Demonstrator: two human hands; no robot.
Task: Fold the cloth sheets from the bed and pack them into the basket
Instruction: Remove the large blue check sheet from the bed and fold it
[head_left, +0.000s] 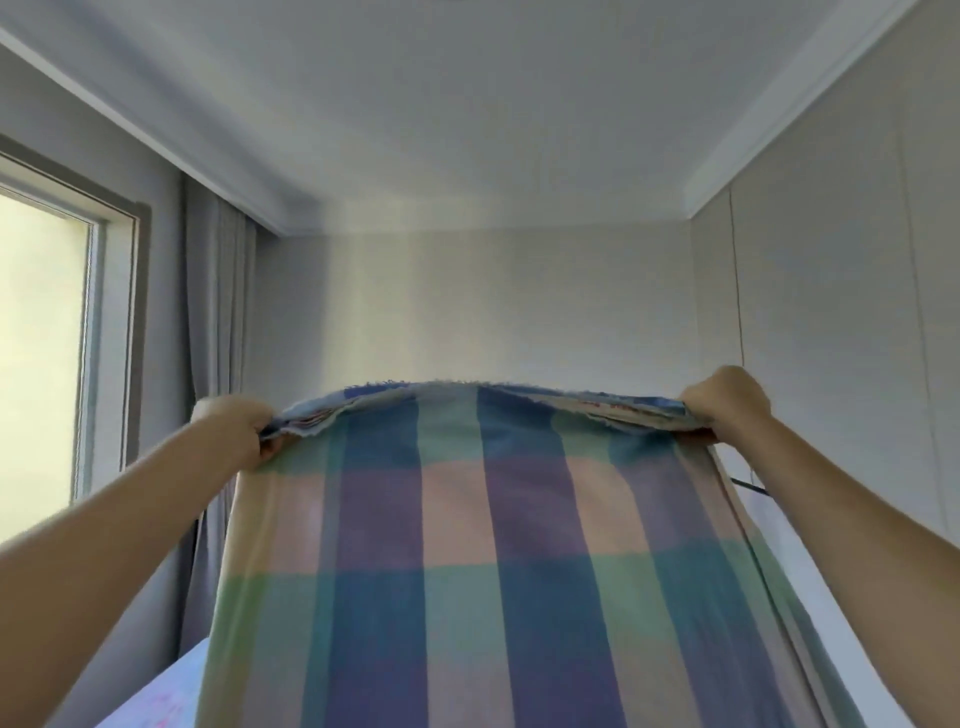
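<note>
A checked cloth sheet in blue, green, purple and peach hangs stretched in front of me, held high in the air. My left hand grips its top left corner and my right hand grips its top right corner. The top edge bows slightly upward between the two fists, and several layers of fabric show at the corners. The sheet falls out of view at the bottom. A pale bed corner shows at the lower left. The basket is not in view.
A bright window and a grey curtain stand on the left. A plain wall lies ahead and white panelled doors run along the right. The ceiling fills the upper part.
</note>
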